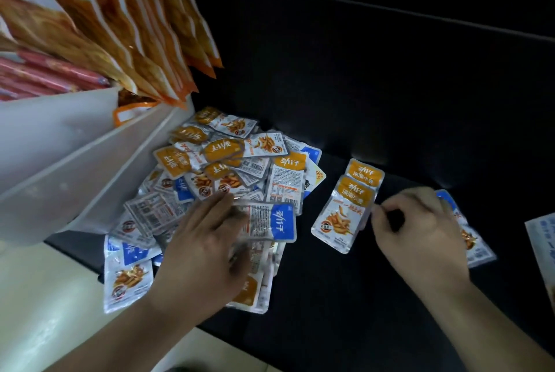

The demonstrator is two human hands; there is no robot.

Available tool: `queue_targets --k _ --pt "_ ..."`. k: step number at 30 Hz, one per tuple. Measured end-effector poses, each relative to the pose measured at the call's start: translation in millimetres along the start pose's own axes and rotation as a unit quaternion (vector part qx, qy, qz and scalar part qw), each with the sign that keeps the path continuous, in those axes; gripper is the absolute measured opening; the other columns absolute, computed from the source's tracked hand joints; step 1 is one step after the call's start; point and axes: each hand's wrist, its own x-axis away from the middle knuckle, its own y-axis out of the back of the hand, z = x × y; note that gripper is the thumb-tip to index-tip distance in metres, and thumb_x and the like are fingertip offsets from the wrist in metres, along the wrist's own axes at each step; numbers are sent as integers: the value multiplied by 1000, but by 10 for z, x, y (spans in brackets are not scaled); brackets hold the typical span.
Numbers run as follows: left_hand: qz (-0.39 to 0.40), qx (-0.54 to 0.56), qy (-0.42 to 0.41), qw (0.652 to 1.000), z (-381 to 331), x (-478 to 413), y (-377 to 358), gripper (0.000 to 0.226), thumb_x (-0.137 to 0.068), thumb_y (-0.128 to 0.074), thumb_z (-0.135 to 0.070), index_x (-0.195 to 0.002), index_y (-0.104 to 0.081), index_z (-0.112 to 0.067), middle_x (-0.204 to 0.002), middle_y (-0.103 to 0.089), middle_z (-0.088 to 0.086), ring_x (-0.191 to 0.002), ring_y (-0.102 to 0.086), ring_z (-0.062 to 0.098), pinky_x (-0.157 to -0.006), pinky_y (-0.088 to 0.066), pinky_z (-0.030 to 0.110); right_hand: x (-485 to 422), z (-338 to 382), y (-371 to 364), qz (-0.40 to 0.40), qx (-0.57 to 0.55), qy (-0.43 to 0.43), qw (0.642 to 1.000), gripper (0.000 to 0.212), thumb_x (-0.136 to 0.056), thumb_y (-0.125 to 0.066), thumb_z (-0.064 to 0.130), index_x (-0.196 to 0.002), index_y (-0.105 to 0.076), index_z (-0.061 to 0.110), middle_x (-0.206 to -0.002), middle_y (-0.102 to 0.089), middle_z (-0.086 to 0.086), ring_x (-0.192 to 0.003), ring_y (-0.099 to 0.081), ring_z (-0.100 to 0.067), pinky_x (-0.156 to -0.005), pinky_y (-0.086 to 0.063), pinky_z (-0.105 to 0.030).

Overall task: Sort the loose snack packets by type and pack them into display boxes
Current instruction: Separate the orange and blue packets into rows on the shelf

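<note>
Left hand [204, 239] spread on packet pile [228, 161]; right hand [420, 227] curled beside orange packets [345, 215], grip unclear.

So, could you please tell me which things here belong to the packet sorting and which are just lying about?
Part of the job: mixed packet pile, orange-topped stack, blue-topped stack partly under the right hand, left hand on the pile.
Just lying about: large orange bags, red packs on the shelf, white shelf dividers.
</note>
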Motion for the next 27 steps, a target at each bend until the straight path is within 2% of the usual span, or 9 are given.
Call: queue_targets --k 4,8,12,17,19,21,22,25,27 --pt "5 -14 -9 1000 54 -14 -38 49 -73 -82 -20 -121 -72 -19 -125 -70 3 -121 -62 29 -110 -45 58 46 -246 164 143 44 -157 976 48 -93 -57 31 -138 -56 14 -149 -51 -9 -145 -37 -34 -119 -31 -56" --pt "-18 -39 -46 998 80 -126 37 35 -89 -54 -31 -113 -78 -22 -114 -76 -1 -109 -70 26 -106 -49 53 112 -291 269 209 31 -169 963 53 -95 -50 35 -148 -48 25 -169 -24 3 -155 -14 -25 -121 -29 -48" --pt "-100 -19 -35 994 -128 -217 231 30 -93 -54 -20 -106 -80 -16 -107 -77 1 -98 -69 30 -77 -58 44 13 -165 317 226 -49 -171 958 61 -99 -52 43 -156 -37 31 -170 -15 9 -156 -3 -19 -120 -29 -43" --pt "-116 -8 -35 993 -315 -334 278 20 -85 -62 -18 -91 -81 -20 -88 -75 -4 -85 -69 26 -63 -53 33 113 -80 317 143 -104 -144 974 54 -96 -62 37 -148 -49 32 -162 -34 10 -151 -31 -15 -110 -47 -44" --pt "-133 39 -26 990 -387 -343 308 19 -89 -62 -17 -93 -80 -19 -87 -73 -5 -80 -66 17 -61 -51 31 171 -42 341 109 -163 -131 972 40 -95 -67 34 -134 -60 36 -143 -51 19 -136 -47 -1 -101 -53 -30" --pt "-129 183 60 973 -543 -373 383 18 -99 -63 -20 -91 -79 -22 -70 -67 -7 -58 -57 5 -49 -43 22 168 103 457 151 -321 -172 919 24 -94 -72 32 -114 -65 44 -109 -68 25 -105 -61 15 -81 -52 -9" --pt "-101 283 112 947 -652 -395 378 19 -101 -65 -21 -88 -78 -24 -61 -63 -3 -48 -50 6 -43 -37 20 163 169 506 192 -405 -191 873 23 -93 -74 31 -111 -65 43 -101 -73 23 -96 -65 15 -79 -54 -10" --pt "16 480 187 857 -1055 -412 317 13 -97 -70 -20 -92 -79 -29 -65 -70 -7 -51 -57 4 -48 -44 20 159 299 568 268 -520 -217 782 29 -93 -73 27 -122 -69 26 -106 -79 2 -101 -75 -12 -93 -60 -40" --pt "56 500 156 850 -1225 -375 213 13 -98 -69 -22 -102 -78 -31 -85 -78 -14 -74 -72 1 -65 -55 20 149 296 565 245 -558 -254 751 22 -96 -70 19 -118 -71 15 -106 -79 -8 -99 -76 -26 -90 -60 -49"
